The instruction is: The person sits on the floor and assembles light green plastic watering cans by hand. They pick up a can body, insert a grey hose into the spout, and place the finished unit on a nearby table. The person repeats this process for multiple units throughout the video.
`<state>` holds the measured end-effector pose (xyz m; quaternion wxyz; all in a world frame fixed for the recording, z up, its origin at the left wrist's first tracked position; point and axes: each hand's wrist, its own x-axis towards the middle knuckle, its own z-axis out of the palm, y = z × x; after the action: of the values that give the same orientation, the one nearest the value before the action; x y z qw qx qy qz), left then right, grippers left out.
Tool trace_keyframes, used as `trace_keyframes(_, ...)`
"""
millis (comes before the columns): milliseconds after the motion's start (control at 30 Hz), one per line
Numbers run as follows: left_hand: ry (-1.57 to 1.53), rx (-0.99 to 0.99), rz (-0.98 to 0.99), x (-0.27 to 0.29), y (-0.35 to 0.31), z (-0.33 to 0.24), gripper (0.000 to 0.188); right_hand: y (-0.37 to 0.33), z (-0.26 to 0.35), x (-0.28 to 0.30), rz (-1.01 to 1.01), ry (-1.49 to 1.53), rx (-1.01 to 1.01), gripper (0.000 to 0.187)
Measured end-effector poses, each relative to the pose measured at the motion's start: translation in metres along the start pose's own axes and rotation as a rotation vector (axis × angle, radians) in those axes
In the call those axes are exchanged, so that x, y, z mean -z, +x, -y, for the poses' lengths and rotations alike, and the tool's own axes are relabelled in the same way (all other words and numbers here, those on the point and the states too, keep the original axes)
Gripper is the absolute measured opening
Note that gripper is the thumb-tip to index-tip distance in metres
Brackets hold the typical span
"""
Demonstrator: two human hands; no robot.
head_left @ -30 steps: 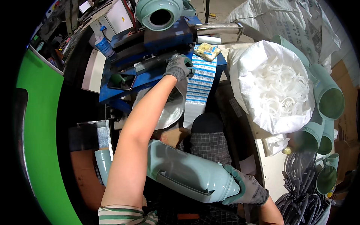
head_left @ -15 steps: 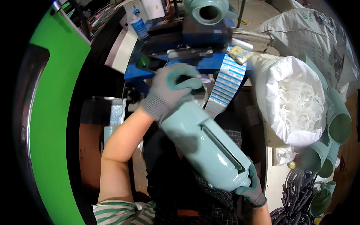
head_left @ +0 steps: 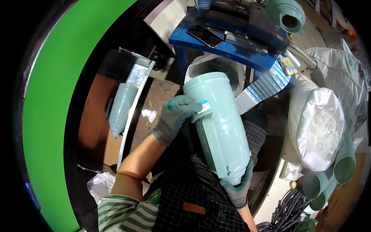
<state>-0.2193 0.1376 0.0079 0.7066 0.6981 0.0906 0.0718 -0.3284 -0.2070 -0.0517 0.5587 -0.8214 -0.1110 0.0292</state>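
A pale green thermos flask casing lies tilted across my lap, its threaded rim pointing away and its narrow end toward me. My right hand, in a grey-green glove, is closed around that narrow end. A small blue-and-white label is pinched by my gloved left hand against the casing, just above the handle. Whether the label is fully stuck down I cannot tell. A long strip of similar labels hangs beside the casing, from the blue bench.
The blue bench ahead carries a dark phone. Another green casing lies in a cardboard box at left. On the right are a white bag of translucent rings, several green casings and grey cords.
My view has swung left. The casing has turned, with its threaded rim now in sight. My left hand has come from near the label strip down to the casing's side with a label.
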Motion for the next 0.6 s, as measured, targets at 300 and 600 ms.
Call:
trace_keyframes(300,0.247,-0.003,0.016,0.018,-0.003,0.018,0.01,-0.008,-0.011,-0.013,0.011,-0.206,0.06,0.124)
trace_keyframes(600,0.387,-0.401,-0.094,0.01,0.027,0.024,0.064,0.026,0.012,0.058,0.223,0.772,-0.575,0.144)
